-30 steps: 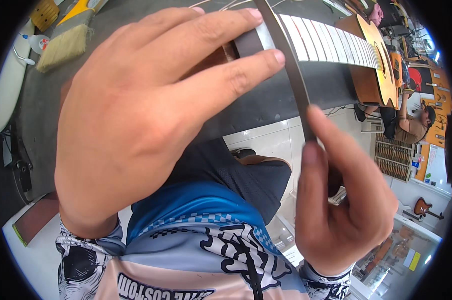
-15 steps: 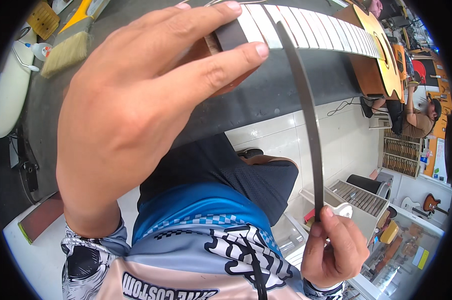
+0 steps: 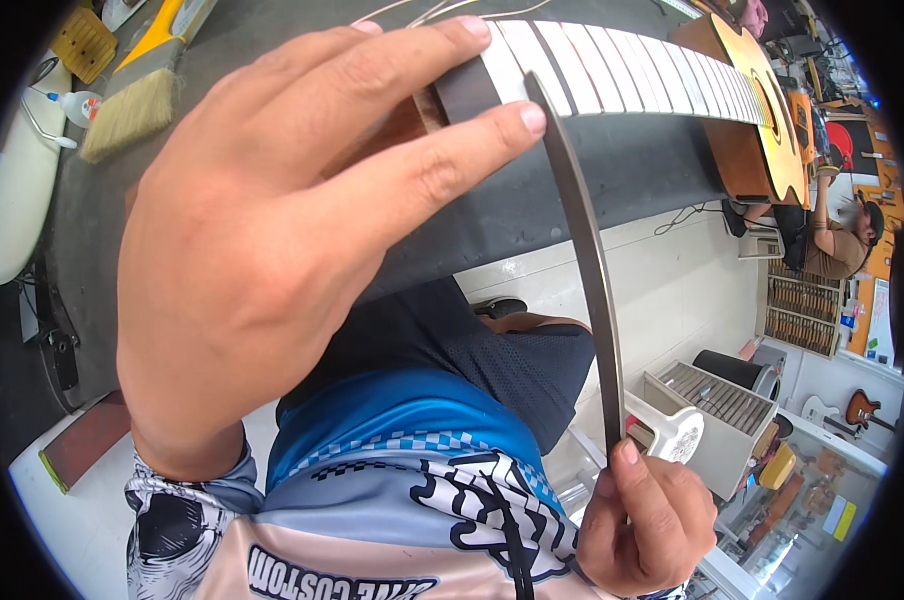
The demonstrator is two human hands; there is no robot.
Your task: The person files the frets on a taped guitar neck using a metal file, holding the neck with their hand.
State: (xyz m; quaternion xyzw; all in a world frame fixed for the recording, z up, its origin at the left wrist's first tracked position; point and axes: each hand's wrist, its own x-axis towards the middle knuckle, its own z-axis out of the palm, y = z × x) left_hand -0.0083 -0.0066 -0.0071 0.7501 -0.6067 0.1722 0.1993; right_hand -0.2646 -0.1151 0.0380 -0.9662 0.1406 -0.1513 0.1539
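Observation:
An acoustic guitar (image 3: 757, 130) lies across the bench, its fretboard (image 3: 622, 70) covered in white strips between the frets. My left hand (image 3: 262, 210) rests over the head end of the neck with its fingers stretched out and spread; one fingertip touches the white strips, another reaches past their near edge. Between finger and thumb, my right hand (image 3: 652, 520) grips the lower end of a long, narrow, dark metal file (image 3: 592, 265). The file's tip lies on the fretboard close beside my left fingertip. My left hand hides most of the headstock.
The dark bench (image 3: 632, 165) carries a wide brush (image 3: 137, 110) with a yellow handle and a small bottle (image 3: 77, 105) at the left. A person (image 3: 842, 235) sits at the far right. Drawers of tools (image 3: 717, 400) stand beyond my right hand.
My right hand has moved left and slightly down. The file's tip has shifted along the fretboard toward my left hand, which has barely moved.

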